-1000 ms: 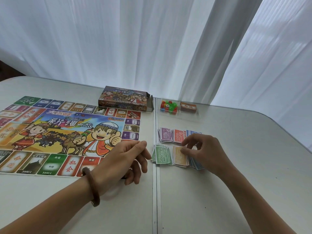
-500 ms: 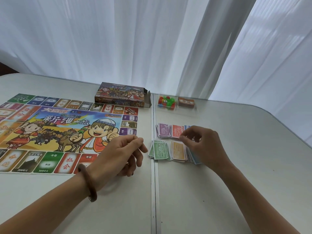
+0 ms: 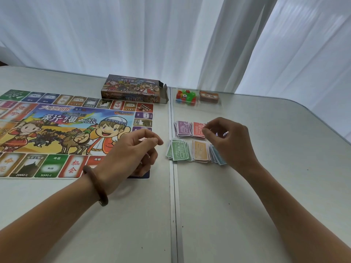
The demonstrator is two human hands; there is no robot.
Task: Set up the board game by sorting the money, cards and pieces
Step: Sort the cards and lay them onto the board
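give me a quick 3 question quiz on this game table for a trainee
1. True or false: the green money stack lies left of the orange stack.
2. Which wrist wears the bracelet? A left, B right, C neither.
3. Fill the gap: the right hand is above the ___ stacks, not the game board.

Key: 1 true; 2 A; 3 money.

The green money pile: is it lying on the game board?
No, the green money pile lies on the table right of the game board.
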